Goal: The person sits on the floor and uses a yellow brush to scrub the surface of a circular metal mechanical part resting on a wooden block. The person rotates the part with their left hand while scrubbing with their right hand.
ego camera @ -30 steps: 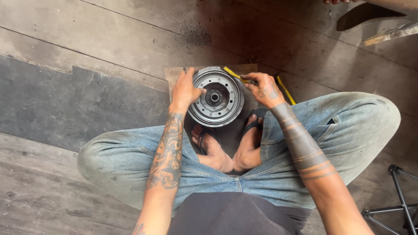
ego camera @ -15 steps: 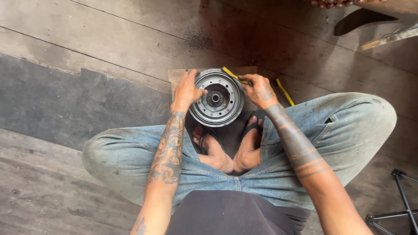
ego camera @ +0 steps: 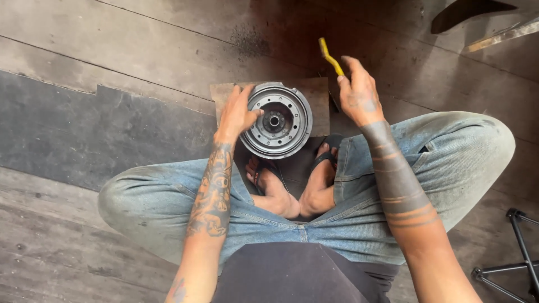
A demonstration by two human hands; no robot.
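Observation:
A round grey metal hub with a ring of holes [ego camera: 279, 120] lies flat on a small wooden board [ego camera: 318, 100] on the floor between my knees. My left hand [ego camera: 237, 114] rests on the hub's left rim, thumb laid over its face. Raised to the right of the hub, my right hand [ego camera: 357, 96] grips a thin yellow-handled tool [ego camera: 330, 56], which points up and to the left, away from the hub. I sit with legs folded in blue jeans, my sandalled feet [ego camera: 296, 191] just below the hub.
The floor is worn wooden planking, with a dark mat [ego camera: 84, 132] at the left. A dark object and a pale strip [ego camera: 494, 36] lie at the top right. Black metal stand legs [ego camera: 514, 252] show at the bottom right.
My right hand has lifted off the hub's right rim, bringing the yellow tool up and to the right. The left hand has stayed on the hub. The view has shifted slightly.

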